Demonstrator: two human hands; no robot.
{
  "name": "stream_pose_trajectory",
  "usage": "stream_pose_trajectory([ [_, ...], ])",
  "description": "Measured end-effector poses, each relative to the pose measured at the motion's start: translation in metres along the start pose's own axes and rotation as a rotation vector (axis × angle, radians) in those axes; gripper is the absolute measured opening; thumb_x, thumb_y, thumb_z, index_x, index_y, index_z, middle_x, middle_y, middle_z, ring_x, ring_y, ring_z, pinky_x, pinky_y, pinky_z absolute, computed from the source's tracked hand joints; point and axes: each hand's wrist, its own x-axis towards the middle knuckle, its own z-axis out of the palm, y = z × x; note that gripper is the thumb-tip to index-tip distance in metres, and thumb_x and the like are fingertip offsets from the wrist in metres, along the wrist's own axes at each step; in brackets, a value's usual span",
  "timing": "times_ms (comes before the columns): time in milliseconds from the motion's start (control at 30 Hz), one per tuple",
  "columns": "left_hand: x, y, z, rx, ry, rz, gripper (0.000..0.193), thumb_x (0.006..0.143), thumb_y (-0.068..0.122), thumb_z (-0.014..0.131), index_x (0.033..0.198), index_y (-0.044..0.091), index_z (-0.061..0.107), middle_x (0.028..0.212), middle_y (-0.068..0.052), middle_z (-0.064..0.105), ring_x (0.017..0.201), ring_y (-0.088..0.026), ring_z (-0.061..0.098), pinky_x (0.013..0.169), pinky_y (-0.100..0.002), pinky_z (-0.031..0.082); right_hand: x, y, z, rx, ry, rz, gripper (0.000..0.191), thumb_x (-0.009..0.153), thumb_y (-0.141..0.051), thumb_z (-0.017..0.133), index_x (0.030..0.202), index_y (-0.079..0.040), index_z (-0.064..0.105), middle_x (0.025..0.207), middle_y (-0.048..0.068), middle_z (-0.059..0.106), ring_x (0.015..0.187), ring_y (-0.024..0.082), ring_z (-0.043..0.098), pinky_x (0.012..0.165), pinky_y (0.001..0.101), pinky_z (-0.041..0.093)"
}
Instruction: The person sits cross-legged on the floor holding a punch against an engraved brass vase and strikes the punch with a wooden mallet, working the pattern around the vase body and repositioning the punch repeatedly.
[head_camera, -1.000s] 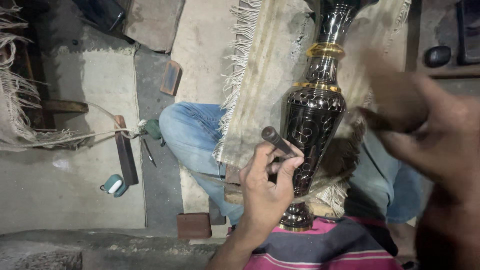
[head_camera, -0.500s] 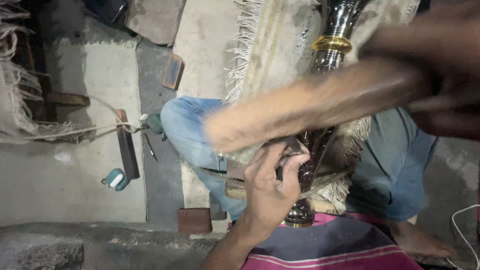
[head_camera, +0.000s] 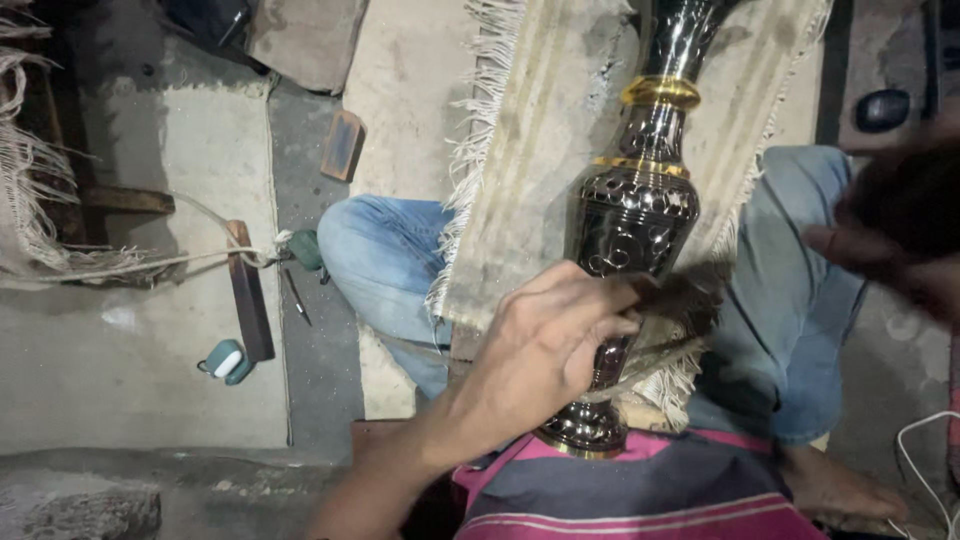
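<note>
A: Where does the vase (head_camera: 640, 215) sit?

B: Across the lap, on a fringed cloth (head_camera: 530, 150) over the jeans, foot toward the striped cloth (head_camera: 640, 490), neck pointing away.

A: And the left hand (head_camera: 545, 345)?

B: It is curled against the vase's lower body, fingers pressed together around what looks like a short dark tool. Most of it is hidden, so I can't name it.

A: The right hand (head_camera: 900, 235)?

B: It is blurred at the right edge, off the vase. I cannot tell whether it is spread or closed, or holding anything.

A: What worries you?

B: The vase is glossy and round, braced only by the lap and one hand. If the knees shift, I judge it could roll off the cloth onto the hard floor (head_camera: 130, 350) and dent.

A: Anything else?

B: A tool tip skidding on that polish could scratch the pattern or jab the left fingers.
</note>
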Motion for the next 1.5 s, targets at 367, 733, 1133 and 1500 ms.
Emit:
stream_pose_trajectory([
  [367,0.037,-0.016,-0.017,0.103,-0.518,0.096,0.066,0.076,-0.009,0.06,0.138,0.015,0.064,0.095,-0.004,0.072,0.09,-0.022,0.062,0.076,-0.036,0.056,-0.133,0.009,0.047,0.24,0.297,0.131,0.024,0.105,-0.006,0.076,0.098,0.002,0.055,0.091,0.009,0.06,0.083,0.014,0.061,0.082,0.0262,0.053],
  [733,0.057,-0.024,-0.017,0.031,-0.714,0.195,0.06,0.08,-0.008,0.058,0.133,0.017,0.068,0.093,-0.007,0.071,0.082,-0.02,0.064,0.072,-0.037,0.057,-0.145,-0.078,0.057,0.491,0.444,0.232,0.032,0.084,0.001,0.074,0.109,-0.002,0.054,0.099,0.003,0.064,0.092,0.012,0.064,0.086,0.0266,0.053],
  [1133,0.069,-0.029,-0.018,0.097,-0.765,0.265,0.059,0.088,-0.009,0.052,0.141,0.016,0.062,0.083,-0.005,0.068,0.075,-0.016,0.064,0.062,-0.035,0.051,-0.162,-0.033,0.068,0.157,0.46,0.171,0.022,0.095,0.01,0.082,0.098,0.004,0.061,0.083,0.008,0.063,0.075,0.013,0.062,0.07,0.0242,0.048],
  [1500,0.082,-0.038,-0.015,-0.023,-0.832,0.385,0.061,0.089,-0.003,0.058,0.143,0.025,0.061,0.089,-0.004,0.068,0.088,-0.02,0.065,0.071,-0.036,0.054,-0.159,-0.043,0.064,-0.141,0.584,0.143,0.021,0.095,0.01,0.073,0.103,0.004,0.055,0.075,0.01,0.061,0.073,0.021,0.065,0.092,0.0319,0.053],
])
